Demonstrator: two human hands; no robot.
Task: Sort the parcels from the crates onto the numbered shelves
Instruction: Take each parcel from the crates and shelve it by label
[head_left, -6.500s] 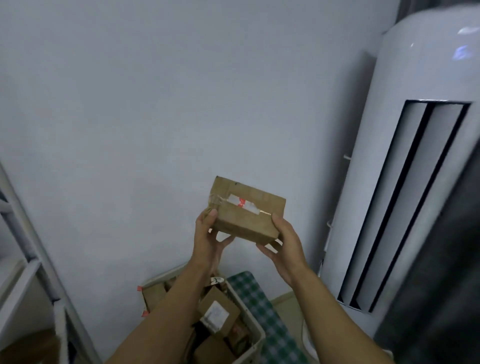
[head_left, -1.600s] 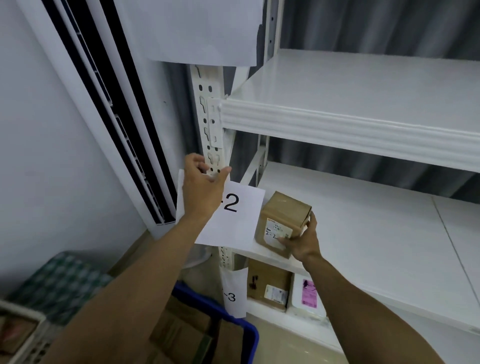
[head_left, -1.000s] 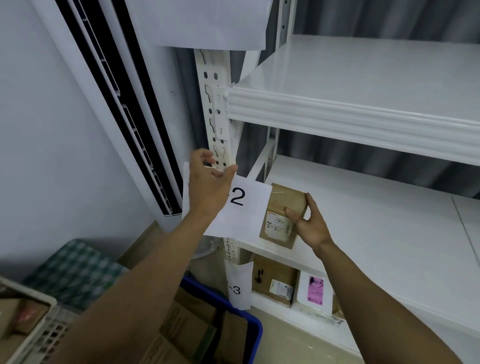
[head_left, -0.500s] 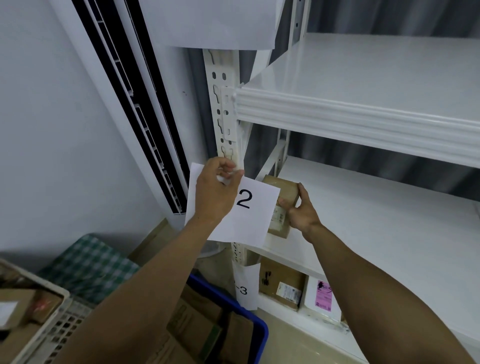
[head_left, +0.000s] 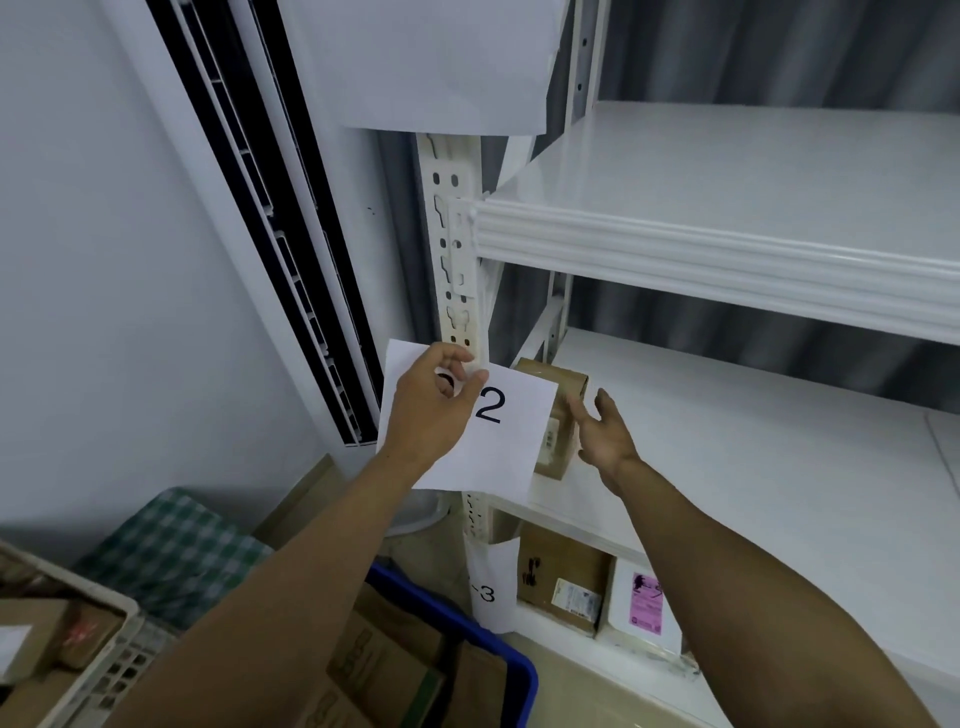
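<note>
Lets go of the box (head_left: 557, 441): half a second earlier grips its right edge with the right hand (head_left: 602, 436), now holds that hand just beside it, fingers relaxed and spread, nothing in them. Cannot rule out a light fingertip touch on the cardboard.

Leaves the box upright at the far left end of the middle shelf (head_left: 727, 467), close to the white post (head_left: 452, 260), half hidden behind the paper sign (head_left: 498, 431) marked 2. Pinches the upper part of that sign with the left hand (head_left: 431, 410), thumb and fingers curled on the paper, lifting it off the shelf front, same as in the earlier frames.

Points, most likely, to one parcel sorted: placed for good, not merely parked. Calls next for dropping the sign back and reaching down for another.

Shows a brown parcel (head_left: 561, 582) and a white parcel (head_left: 644, 603) already on the shelf below, beside a lower sign (head_left: 488, 587) marked 3. Shows more cardboard waiting in the blue crate (head_left: 514, 670) and the white crate (head_left: 104, 670) at lower left, so plenty left to do. Risks little, beyond a nudge to the box from the falling sign.
</note>
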